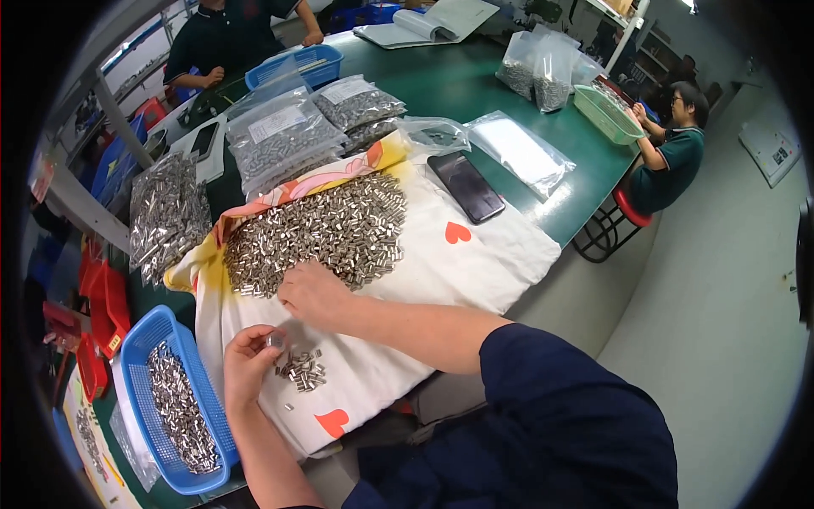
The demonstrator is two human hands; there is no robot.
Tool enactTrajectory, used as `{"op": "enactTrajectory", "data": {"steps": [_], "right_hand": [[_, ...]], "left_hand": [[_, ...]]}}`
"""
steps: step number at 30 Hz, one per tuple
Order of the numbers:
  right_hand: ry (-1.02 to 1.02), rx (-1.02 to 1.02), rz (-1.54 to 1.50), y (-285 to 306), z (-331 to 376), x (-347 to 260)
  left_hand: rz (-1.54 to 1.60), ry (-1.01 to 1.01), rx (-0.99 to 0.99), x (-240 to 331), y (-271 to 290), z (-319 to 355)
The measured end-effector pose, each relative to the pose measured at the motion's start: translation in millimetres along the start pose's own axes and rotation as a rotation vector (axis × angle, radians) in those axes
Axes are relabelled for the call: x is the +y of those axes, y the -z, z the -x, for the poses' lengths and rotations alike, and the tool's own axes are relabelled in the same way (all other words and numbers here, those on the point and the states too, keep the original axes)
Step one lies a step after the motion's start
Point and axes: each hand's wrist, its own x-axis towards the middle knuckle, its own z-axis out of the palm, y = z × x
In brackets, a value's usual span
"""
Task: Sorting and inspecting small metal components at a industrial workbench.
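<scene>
My left hand (248, 363) pinches a small grey round piece (275, 340) between thumb and fingers, above the white cloth (475, 271). Just to its right lies a small loose heap of metal sleeves (303, 371), short shiny cylinders. My right hand (314, 297) is at the near edge of a big spread pile of the same metal sleeves (322, 229). Its fingers are curled down against the pile, and whatever is between the fingertips is hidden. Beside my left forearm stands a blue basket (140, 407) with many metal sleeves in it.
Bags of metal parts (275, 136) stand behind the cloth, and another bag (165, 212) is at the left. A phone (466, 188) lies on the cloth's far right. Red bins (106, 305) are at the left. Two co-workers sit around the green table (441, 81), one by a green basket (606, 114).
</scene>
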Motion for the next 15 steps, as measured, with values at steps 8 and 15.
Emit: {"op": "enactTrajectory", "data": {"steps": [8,15], "right_hand": [[-0.222,-0.175,-0.649,17.9,-3.7,-22.9],[-0.117,-0.091,-0.484,7.9,1.8,-30.3]], "left_hand": [[0.065,-0.063,0.131,-2.2,7.3,0.4],[0.044,-0.049,0.125,-2.7,6.5,0.6]]}}
